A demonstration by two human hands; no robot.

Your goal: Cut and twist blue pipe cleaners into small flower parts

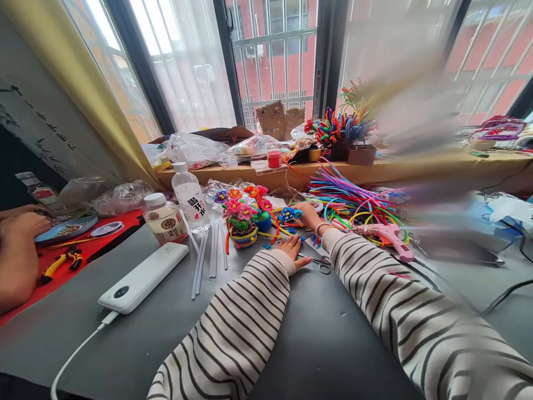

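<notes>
My right hand (310,218) pinches a blue pipe-cleaner flower (288,214) with a yellow centre, just above the table. Nearer to me, my left hand (290,250) lies low on the table with its fingers apart, and small blue bits show around its fingertips. Close by its thumb is a pair of scissors (323,266), partly covered by the hand. To the left stands a small pot of pink pipe-cleaner flowers (241,222), with a blue pot (263,222) of flowers behind it. A pink glue gun (389,236) rests beside my right forearm.
Clear glue sticks (213,250), a white power bank (144,278) with a cable, a water bottle (190,200) and a drink bottle (164,219) stand or lie left. Loose pipe cleaners (353,194) are heaped behind my right arm. Another person's arm (19,250) is at far left.
</notes>
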